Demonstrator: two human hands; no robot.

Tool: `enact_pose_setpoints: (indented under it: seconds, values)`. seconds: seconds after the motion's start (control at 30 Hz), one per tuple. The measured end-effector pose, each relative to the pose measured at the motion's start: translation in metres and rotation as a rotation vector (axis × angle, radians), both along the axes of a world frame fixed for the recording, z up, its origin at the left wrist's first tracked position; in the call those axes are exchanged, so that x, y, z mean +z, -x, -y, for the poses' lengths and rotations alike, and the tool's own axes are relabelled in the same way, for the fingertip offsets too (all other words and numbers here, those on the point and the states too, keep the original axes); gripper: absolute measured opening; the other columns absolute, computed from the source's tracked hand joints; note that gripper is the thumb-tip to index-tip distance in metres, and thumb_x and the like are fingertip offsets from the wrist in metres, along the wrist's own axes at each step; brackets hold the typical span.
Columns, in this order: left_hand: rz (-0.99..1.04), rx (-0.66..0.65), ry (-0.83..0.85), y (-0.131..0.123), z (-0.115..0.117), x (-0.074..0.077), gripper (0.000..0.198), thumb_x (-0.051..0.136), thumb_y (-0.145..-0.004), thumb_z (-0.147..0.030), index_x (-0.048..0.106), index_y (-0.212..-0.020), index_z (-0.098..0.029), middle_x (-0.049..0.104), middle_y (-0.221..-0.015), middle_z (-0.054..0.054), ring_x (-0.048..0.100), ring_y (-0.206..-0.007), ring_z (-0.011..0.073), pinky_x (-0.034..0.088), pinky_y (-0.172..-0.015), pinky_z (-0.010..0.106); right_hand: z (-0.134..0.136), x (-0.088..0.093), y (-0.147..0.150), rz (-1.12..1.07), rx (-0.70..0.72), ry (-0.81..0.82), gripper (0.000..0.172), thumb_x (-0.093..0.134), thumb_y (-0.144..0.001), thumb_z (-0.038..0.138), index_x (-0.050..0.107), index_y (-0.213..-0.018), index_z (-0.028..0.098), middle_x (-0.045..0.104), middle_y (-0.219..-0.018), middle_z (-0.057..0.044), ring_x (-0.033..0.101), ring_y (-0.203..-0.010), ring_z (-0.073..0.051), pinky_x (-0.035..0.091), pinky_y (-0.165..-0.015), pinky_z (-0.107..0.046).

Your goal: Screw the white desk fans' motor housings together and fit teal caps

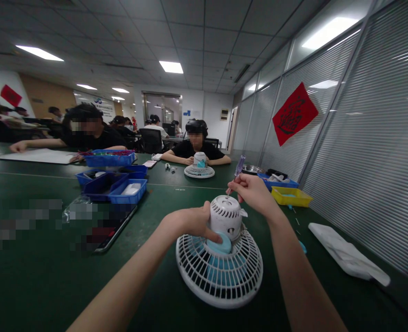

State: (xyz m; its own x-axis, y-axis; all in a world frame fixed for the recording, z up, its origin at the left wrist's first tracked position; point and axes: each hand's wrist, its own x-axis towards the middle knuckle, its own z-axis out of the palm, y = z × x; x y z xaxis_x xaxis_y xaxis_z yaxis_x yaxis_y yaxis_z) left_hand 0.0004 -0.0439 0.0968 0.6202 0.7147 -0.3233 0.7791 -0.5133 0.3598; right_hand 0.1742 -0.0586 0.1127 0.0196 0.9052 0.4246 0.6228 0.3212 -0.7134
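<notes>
A small white fan (219,272) is lying grille-down on the green table (34,286), at six o'clock in the view, with its motor housing (225,216) pointing up. The housing is being gripped from nine o'clock by the left hand (190,223), fingers curled closed round it and the thumb pressing by the blue hub (220,244). A screwdriver (239,167) with a clear purple handle is being pinched in the closed right hand (255,193), its tip being set into the housing's top at one o'clock. The work is judged to be going best with the shaft being held in line with the screw hole, not leaning, and the housing being braced so that the fan is not turning; the tip's seating is too small to tell. Blue trays (127,191) are standing at ten o'clock, a yellow tray (291,196) at two o'clock and a folded white cloth (345,253) at three o'clock, all apart from the fan. A second fan (199,168) is being handled by a co-worker at twelve o'clock. Nothing is crowding the hands, though a small blue piece (303,247) beside the right forearm could be getting knocked
</notes>
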Motion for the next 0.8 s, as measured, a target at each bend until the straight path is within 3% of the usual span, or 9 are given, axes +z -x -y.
enact_pose_setpoints:
  seconds: [0.2, 0.37, 0.53, 0.8]
  values:
    - [-0.009, -0.048, -0.044, 0.005, -0.007, -0.003, 0.109, 0.064, -0.058, -0.061, 0.010, -0.139, -0.014, 0.039, -0.137, 0.018, 0.045, -0.118, 0.0329, 0.041, -0.093, 0.038, -0.001, 0.001, 0.000, -0.021, 0.025, 0.026, 0.014, 0.051, -0.080, 0.017, 0.057, -0.068, 0.013, 0.068, -0.074, -0.007, 0.048, -0.040, -0.007, 0.039, -0.044, -0.021]
    - [-0.020, -0.053, -0.061, 0.008, -0.010, -0.001, 0.098, 0.065, -0.059, -0.058, 0.021, -0.135, -0.015, 0.049, -0.129, 0.017, 0.051, -0.112, 0.0317, 0.044, -0.087, 0.035, 0.000, 0.001, -0.002, 0.019, 0.041, 0.016, 0.016, 0.047, -0.082, 0.016, 0.059, -0.072, 0.013, 0.068, -0.075, -0.005, 0.048, -0.040, -0.005, 0.039, -0.044, -0.019]
    - [0.019, -0.085, -0.037, 0.014, -0.015, -0.002, 0.080, 0.069, -0.057, -0.052, 0.035, -0.122, -0.021, 0.053, -0.126, 0.010, 0.053, -0.110, 0.0286, 0.044, -0.088, 0.035, 0.001, 0.001, -0.003, 0.052, 0.018, 0.000, 0.029, 0.042, -0.088, 0.028, 0.059, -0.071, 0.013, 0.066, -0.073, -0.005, 0.049, -0.041, -0.006, 0.039, -0.046, -0.020]
    - [0.023, -0.096, -0.005, 0.016, -0.019, -0.005, 0.088, 0.070, -0.055, -0.052, 0.030, -0.129, -0.025, 0.050, -0.129, 0.009, 0.051, -0.114, 0.0285, 0.042, -0.092, 0.037, 0.001, 0.001, -0.002, 0.061, 0.017, -0.015, 0.025, 0.045, -0.087, 0.031, 0.058, -0.075, 0.013, 0.065, -0.072, -0.004, 0.050, -0.042, -0.007, 0.040, -0.046, -0.021]
